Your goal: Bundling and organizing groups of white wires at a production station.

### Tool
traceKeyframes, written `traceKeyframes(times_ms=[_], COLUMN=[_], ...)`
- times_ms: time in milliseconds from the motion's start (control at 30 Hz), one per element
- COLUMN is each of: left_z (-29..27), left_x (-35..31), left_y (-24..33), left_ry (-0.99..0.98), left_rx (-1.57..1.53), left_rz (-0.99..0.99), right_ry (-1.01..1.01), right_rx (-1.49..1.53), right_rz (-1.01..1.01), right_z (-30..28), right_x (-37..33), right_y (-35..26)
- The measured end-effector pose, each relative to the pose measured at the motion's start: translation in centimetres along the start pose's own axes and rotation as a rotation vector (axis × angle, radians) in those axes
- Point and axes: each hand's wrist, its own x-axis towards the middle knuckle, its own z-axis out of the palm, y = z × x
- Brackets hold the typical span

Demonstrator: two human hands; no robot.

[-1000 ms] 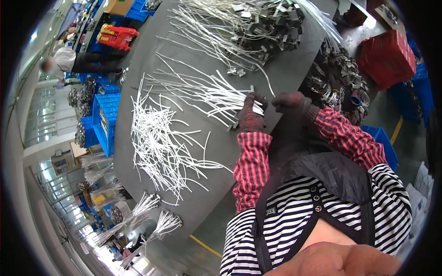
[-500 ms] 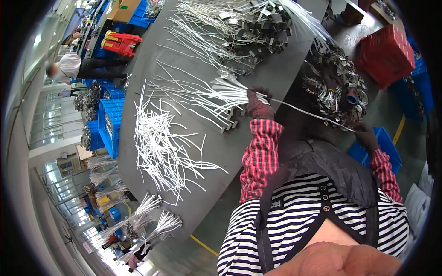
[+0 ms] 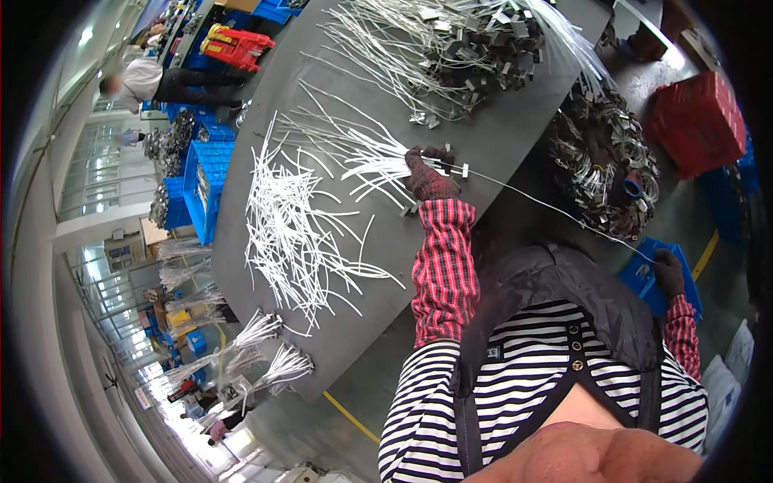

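Observation:
My left hand (image 3: pixel 432 175), in a dark glove with a red plaid sleeve, is closed around a bundle of white wires (image 3: pixel 378 161) above the grey table. The wires fan out leftward from the fist. A small light-coloured end piece (image 3: pixel 465 171) sticks out on its right side. From there one thin white wire (image 3: pixel 555 208) runs, nearly taut, over the table edge to my right hand (image 3: pixel 668 272). That gloved hand is closed on the wire's far end, low at the right by a blue crate (image 3: pixel 644 278). The fingertips there are too small to make out.
A loose pile of white wires (image 3: pixel 294 233) lies on the grey table (image 3: pixel 362 302). Wires with metal pieces (image 3: pixel 475 48) heap at its far end. More coils (image 3: pixel 600 161) and a red crate (image 3: pixel 696 125) are at the right. A person (image 3: pixel 145 84) stands far left.
My right hand has moved right and down, drawing the wire farther out. My left hand has shifted slightly left with the bundle, and the light end piece now shows beside it.

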Motion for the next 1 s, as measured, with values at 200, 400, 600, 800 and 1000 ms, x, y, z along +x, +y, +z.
traceKeyframes(times_ms=[200,400,600,800,1000], left_z=[-1.7,-2.3,-3.9,-5.4,-7.2], left_x=[1.4,-1.2,-3.1,-3.4,3.7], left_y=[1.4,1.3,-1.2,-4.7,-1.2], left_ry=[0.121,0.125,-0.241,-0.246,0.108], left_rx=[0.007,0.262,0.329,1.124,1.592], left_rz=[-0.023,0.121,0.249,0.805,1.188], right_ry=[0.012,-0.027,-0.399,-0.501,-0.641], right_rx=[-0.013,-0.119,0.171,0.189,0.163], right_rz=[-0.125,-0.021,-0.287,-0.633,-0.774], right_z=[0.1,2.3,18.0,34.3,39.4], right_x=[1.3,1.8,1.5,-2.1,1.3], right_y=[0.5,-2.6,-18.3,-37.3,-43.2])
